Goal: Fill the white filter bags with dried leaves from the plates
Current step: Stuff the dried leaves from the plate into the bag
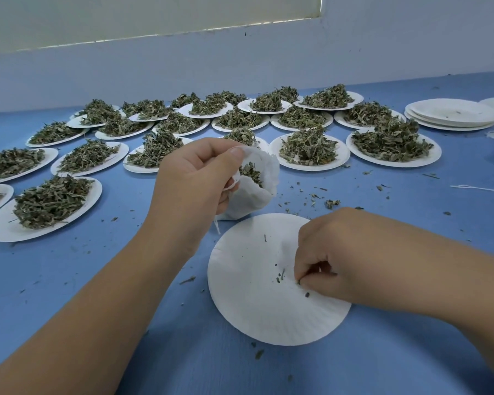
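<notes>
We hold a part-filled filter bag and pinch crumbs from a nearly bare plate.

In the centre of the frame our left hand [200, 178] grips the white filter bag [257, 195] by its crumpled mouth, with dried leaves [251, 172] showing inside. At lower right our right hand [334, 269] rests on the near paper plate [257, 317], thumb and fingertips pinching a leaf crumb; only specks lie on it. We judge the bag's mouth could fold shut under our grip, so a pinch carried across might scatter onto the blue table [126, 352], where loose bits [332, 203] already lie. Across the middle of the frame, rows of heaped plates [394, 143] hold dried leaves. At upper right sits a stack of bare plates [454, 112].
</notes>
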`<action>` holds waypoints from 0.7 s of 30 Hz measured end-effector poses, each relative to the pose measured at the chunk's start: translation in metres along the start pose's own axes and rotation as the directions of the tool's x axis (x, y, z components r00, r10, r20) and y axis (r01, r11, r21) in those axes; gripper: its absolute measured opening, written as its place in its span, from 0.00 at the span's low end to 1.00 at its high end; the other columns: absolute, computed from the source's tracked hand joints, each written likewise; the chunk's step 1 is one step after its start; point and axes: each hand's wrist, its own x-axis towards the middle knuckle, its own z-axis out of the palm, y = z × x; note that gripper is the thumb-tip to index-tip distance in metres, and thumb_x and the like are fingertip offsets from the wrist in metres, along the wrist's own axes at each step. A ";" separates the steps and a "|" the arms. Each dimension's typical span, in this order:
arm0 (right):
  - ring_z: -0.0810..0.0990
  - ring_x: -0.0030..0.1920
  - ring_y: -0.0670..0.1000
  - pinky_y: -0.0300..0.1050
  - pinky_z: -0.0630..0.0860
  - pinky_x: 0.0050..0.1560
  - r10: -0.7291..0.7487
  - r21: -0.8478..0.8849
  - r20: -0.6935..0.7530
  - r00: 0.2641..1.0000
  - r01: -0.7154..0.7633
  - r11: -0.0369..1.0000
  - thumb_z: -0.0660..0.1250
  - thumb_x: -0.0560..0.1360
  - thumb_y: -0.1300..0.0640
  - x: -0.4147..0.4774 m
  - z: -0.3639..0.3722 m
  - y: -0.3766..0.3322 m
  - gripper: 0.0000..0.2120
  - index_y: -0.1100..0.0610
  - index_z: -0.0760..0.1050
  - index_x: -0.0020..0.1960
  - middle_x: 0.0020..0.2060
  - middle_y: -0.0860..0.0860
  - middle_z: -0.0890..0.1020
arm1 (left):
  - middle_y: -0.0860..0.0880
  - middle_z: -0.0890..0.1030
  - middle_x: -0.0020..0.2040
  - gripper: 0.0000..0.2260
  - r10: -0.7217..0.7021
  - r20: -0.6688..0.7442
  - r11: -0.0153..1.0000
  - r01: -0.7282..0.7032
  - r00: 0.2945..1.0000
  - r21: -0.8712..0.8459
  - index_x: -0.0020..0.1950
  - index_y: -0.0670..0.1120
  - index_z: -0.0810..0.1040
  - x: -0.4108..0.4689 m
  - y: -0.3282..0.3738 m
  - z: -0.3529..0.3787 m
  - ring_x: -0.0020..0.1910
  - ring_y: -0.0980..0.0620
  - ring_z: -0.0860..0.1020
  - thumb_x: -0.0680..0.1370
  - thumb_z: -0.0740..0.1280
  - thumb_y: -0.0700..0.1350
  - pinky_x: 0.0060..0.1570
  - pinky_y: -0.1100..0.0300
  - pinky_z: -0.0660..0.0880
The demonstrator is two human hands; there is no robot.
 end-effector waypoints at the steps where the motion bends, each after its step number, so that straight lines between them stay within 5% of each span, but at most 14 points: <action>1: 0.76 0.42 0.45 0.46 0.77 0.45 -0.005 -0.022 -0.005 1.000 0.005 1.000 0.61 0.74 0.54 0.000 0.000 -0.002 0.08 0.49 0.79 0.45 0.42 0.46 0.79 | 0.57 0.67 0.23 0.05 0.001 0.003 1.000 -0.001 1.000 0.000 0.44 0.44 0.82 0.000 0.000 0.000 0.21 0.59 0.64 0.78 0.67 0.40 0.22 0.69 0.62; 8: 0.76 0.42 0.46 0.45 0.76 0.45 -0.051 0.010 -0.044 0.998 0.051 0.999 0.62 0.73 0.54 -0.001 0.002 0.000 0.05 0.50 0.77 0.43 0.42 0.45 0.78 | 0.57 0.67 0.23 0.06 0.009 0.013 1.000 -0.009 1.000 -0.004 0.43 0.45 0.82 0.000 -0.001 0.000 0.20 0.58 0.64 0.78 0.66 0.39 0.22 0.68 0.61; 14: 0.77 0.40 0.44 0.33 0.71 0.38 -0.079 0.279 -0.239 0.968 0.147 0.949 0.68 0.71 0.55 0.001 -0.008 0.011 0.03 0.48 0.80 0.40 0.36 0.42 0.79 | 0.56 0.66 0.23 0.06 0.012 0.014 1.000 -0.012 1.000 0.000 0.43 0.44 0.82 0.000 -0.001 0.000 0.20 0.58 0.62 0.78 0.66 0.39 0.23 0.68 0.61; 18: 0.74 0.33 0.47 0.40 0.72 0.36 0.035 0.481 -0.538 0.842 0.272 0.834 0.73 0.71 0.61 0.009 -0.022 0.011 0.07 0.50 0.81 0.38 0.31 0.46 0.78 | 0.56 0.67 0.23 0.05 0.004 0.028 1.000 -0.003 1.000 -0.022 0.45 0.42 0.81 -0.001 0.000 0.001 0.20 0.59 0.64 0.78 0.66 0.39 0.22 0.69 0.62; 21: 0.72 0.30 0.45 0.35 0.70 0.32 0.096 0.421 -0.640 0.763 0.243 0.874 0.73 0.71 0.59 0.022 -0.040 0.004 0.08 0.47 0.80 0.37 0.29 0.48 0.77 | 0.55 0.67 0.24 0.05 0.015 0.044 0.999 -0.013 0.999 -0.033 0.45 0.41 0.82 -0.002 0.000 0.002 0.21 0.59 0.64 0.77 0.67 0.39 0.23 0.69 0.63</action>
